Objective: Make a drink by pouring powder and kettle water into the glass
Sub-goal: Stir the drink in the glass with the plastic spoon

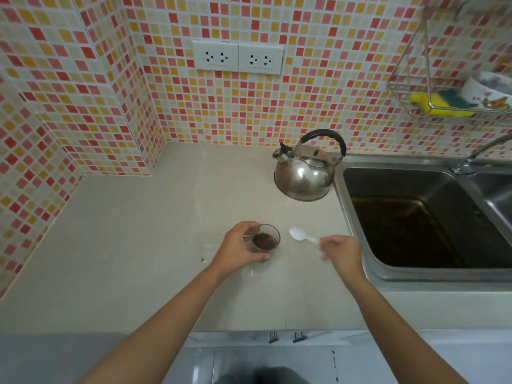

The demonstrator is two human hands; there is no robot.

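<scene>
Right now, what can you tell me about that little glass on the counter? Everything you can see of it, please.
The glass is small, clear and round, standing upright on the pale countertop, in front of the steel kettle. Dark brown contents cover its bottom; whether dry powder or already wet cannot be told. The left hand wraps around its left side, fingers curled at its rim and base. A white plastic spoon, held by the right hand, lies just to its right, not touching it.
</scene>
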